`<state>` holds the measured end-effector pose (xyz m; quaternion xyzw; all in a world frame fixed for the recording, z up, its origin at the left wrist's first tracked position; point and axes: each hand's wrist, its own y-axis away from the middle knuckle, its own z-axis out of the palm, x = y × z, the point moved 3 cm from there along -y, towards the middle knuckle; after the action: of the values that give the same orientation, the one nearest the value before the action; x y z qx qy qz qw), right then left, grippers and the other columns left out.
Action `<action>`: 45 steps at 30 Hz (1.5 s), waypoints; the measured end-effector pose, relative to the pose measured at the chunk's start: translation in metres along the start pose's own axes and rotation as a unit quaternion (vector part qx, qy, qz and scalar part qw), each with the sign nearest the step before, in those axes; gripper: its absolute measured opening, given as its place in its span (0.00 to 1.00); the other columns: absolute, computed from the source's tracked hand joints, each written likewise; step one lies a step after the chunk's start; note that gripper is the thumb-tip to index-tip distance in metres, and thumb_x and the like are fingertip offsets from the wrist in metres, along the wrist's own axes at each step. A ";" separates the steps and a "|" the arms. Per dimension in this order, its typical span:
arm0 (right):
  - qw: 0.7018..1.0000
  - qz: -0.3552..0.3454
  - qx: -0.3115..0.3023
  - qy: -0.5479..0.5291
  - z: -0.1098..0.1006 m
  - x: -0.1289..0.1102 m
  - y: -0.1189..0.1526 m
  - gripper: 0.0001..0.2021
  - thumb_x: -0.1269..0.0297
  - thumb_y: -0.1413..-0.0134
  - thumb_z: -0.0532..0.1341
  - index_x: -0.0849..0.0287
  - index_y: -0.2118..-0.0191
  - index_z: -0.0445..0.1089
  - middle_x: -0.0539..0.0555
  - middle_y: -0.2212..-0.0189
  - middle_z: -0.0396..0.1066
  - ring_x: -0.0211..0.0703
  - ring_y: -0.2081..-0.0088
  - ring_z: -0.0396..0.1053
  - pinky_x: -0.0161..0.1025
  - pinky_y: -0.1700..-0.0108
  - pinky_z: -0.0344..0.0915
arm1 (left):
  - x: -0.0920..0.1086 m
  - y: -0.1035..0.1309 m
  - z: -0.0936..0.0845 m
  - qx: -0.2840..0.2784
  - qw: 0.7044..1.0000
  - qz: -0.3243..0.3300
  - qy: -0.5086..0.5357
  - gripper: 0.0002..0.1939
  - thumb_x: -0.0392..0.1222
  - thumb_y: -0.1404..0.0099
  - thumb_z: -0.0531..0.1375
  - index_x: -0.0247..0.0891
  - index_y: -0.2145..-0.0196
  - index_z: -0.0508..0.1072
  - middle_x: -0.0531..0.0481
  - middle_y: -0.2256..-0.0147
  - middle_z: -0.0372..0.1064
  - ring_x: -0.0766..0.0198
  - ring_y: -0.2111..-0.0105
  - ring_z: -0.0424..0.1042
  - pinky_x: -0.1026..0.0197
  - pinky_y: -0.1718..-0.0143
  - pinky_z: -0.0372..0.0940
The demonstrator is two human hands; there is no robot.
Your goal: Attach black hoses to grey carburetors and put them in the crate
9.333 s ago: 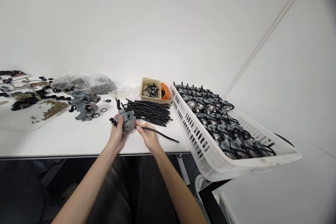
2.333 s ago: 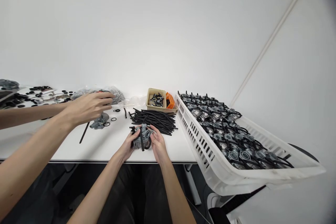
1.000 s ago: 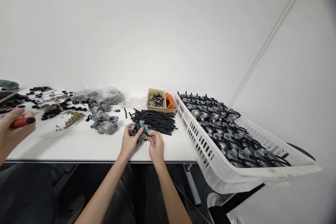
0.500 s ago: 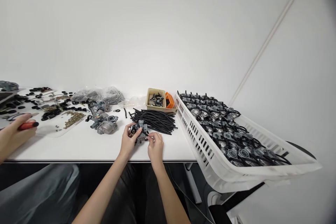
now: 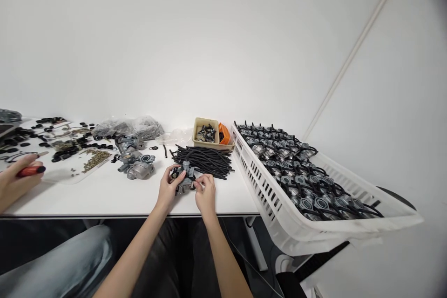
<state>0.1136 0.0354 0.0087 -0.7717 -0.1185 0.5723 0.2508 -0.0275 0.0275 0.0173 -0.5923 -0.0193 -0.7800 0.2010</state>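
My left hand (image 5: 169, 187) is wrapped round a grey metal carburetor (image 5: 185, 185) near the table's front edge, its thumb across the top. Against the right side of that part, my right hand (image 5: 205, 192) pinches something small and dark, too small to make out. Just behind the carburetor lies a pile of black rubber tubes (image 5: 206, 160). More grey carburetors (image 5: 139, 167) rest on the table to the left of my hands.
A white crate (image 5: 258, 170) of carburetors with black tubes stands at the right. Behind the tubes sit a beige bin (image 5: 196, 132) and an orange basket (image 5: 225, 133). Brass parts (image 5: 96, 159) lie left. At far left another person's hand (image 5: 16, 184) holds a red screwdriver (image 5: 31, 171).
The view has shifted slightly. My hands keep their hold at the carburetor with little movement. The other person's leg at the lower left has moved.
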 end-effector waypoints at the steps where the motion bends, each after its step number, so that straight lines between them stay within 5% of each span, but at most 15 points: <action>1: 1.000 0.006 -0.005 -0.016 -0.001 0.002 0.000 0.06 0.75 0.53 0.57 0.57 0.74 0.65 0.55 0.66 0.64 0.46 0.60 0.66 0.45 0.54 0.64 | -0.001 -0.001 0.000 -0.001 1.000 -0.002 0.004 0.22 0.51 0.49 0.68 0.40 0.58 0.70 0.51 0.63 0.68 0.63 0.64 0.68 0.62 0.63 0.62; 4: 0.991 0.042 -0.040 -0.120 -0.003 0.005 -0.002 0.02 0.68 0.52 0.61 0.58 0.69 0.69 0.57 0.59 0.66 0.48 0.54 0.67 0.45 0.53 0.65 | -0.005 -0.003 -0.002 -0.007 0.998 -0.016 0.057 0.21 0.50 0.46 0.66 0.40 0.57 0.70 0.50 0.61 0.70 0.61 0.61 0.69 0.61 0.60 0.63; 9: 0.946 0.126 -0.068 -0.292 -0.004 0.005 -0.005 0.21 0.56 0.52 0.66 0.56 0.53 0.67 0.58 0.51 0.70 0.47 0.53 0.70 0.45 0.50 0.66 | -0.011 -0.005 -0.001 -0.012 0.989 -0.058 0.139 0.24 0.50 0.45 0.65 0.37 0.53 0.70 0.46 0.59 0.72 0.56 0.60 0.72 0.57 0.59 0.65; 13: 0.933 0.137 -0.064 -0.328 -0.005 0.003 -0.006 0.23 0.52 0.50 0.64 0.57 0.49 0.67 0.60 0.48 0.70 0.50 0.47 0.68 0.48 0.45 0.62 | -0.004 -0.001 0.006 -0.068 0.984 -0.085 0.139 0.21 0.51 0.43 0.63 0.36 0.56 0.75 0.43 0.60 0.74 0.52 0.60 0.73 0.55 0.60 0.66; 17: 0.923 0.143 -0.089 -0.345 -0.004 -0.001 -0.008 0.21 0.52 0.47 0.62 0.57 0.50 0.70 0.59 0.47 0.70 0.51 0.46 0.67 0.51 0.41 0.59 | 0.007 0.007 0.011 -0.129 0.977 -0.121 0.116 0.17 0.55 0.43 0.62 0.38 0.66 0.78 0.45 0.67 0.75 0.53 0.65 0.73 0.55 0.63 0.66; 21: 0.930 0.101 -0.109 -0.336 -0.009 -0.014 -0.017 0.20 0.52 0.48 0.63 0.58 0.54 0.74 0.58 0.50 0.73 0.52 0.46 0.68 0.52 0.41 0.59 | 0.016 0.011 0.015 -0.172 0.972 -0.124 0.105 0.18 0.55 0.46 0.65 0.40 0.64 0.78 0.47 0.68 0.75 0.54 0.67 0.73 0.55 0.64 0.67; 30: 0.947 0.125 -0.072 -0.288 -0.011 -0.010 -0.036 0.18 0.53 0.64 0.71 0.61 0.68 0.76 0.59 0.67 0.78 0.51 0.62 0.75 0.51 0.53 0.69 | 0.014 0.012 0.014 -0.194 0.970 -0.113 0.088 0.17 0.52 0.44 0.64 0.38 0.62 0.77 0.44 0.59 0.74 0.52 0.59 0.72 0.55 0.56 0.64; 37: 0.969 0.070 -0.093 -0.218 -0.019 -0.016 -0.037 0.13 0.55 0.59 0.68 0.60 0.69 0.76 0.57 0.67 0.78 0.50 0.62 0.75 0.49 0.53 0.68 | 0.009 0.010 0.014 -0.188 0.973 -0.121 0.060 0.22 0.53 0.47 0.64 0.36 0.58 0.76 0.42 0.57 0.74 0.52 0.57 0.72 0.56 0.56 0.64; 40: 0.974 0.055 -0.082 -0.203 -0.024 -0.023 -0.024 0.16 0.55 0.51 0.64 0.60 0.59 0.75 0.60 0.58 0.76 0.50 0.56 0.73 0.48 0.49 0.67 | 0.006 0.011 0.013 -0.171 0.973 -0.136 0.075 0.24 0.53 0.46 0.64 0.37 0.55 0.75 0.42 0.56 0.74 0.52 0.57 0.73 0.57 0.57 0.65; 42: 0.975 0.065 -0.068 -0.200 -0.024 -0.025 -0.007 0.25 0.56 0.48 0.63 0.56 0.44 0.65 0.60 0.47 0.69 0.48 0.49 0.70 0.47 0.47 0.65 | 0.003 0.010 0.011 -0.130 0.977 -0.148 0.088 0.25 0.54 0.46 0.65 0.38 0.54 0.73 0.43 0.55 0.74 0.53 0.56 0.73 0.57 0.59 0.67; 45: 0.973 0.098 -0.096 -0.188 -0.013 -0.027 0.018 0.44 0.60 0.60 0.71 0.53 0.36 0.53 0.60 0.40 0.61 0.50 0.45 0.66 0.48 0.44 0.63 | -0.002 0.008 0.008 -0.082 0.980 -0.156 0.095 0.29 0.57 0.47 0.64 0.38 0.51 0.70 0.42 0.53 0.72 0.49 0.54 0.72 0.54 0.60 0.68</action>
<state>0.1149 0.0041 0.0245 -0.6788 -0.1413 0.7148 0.0913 -0.0169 0.0234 0.0161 -0.5197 -0.0277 -0.8534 0.0287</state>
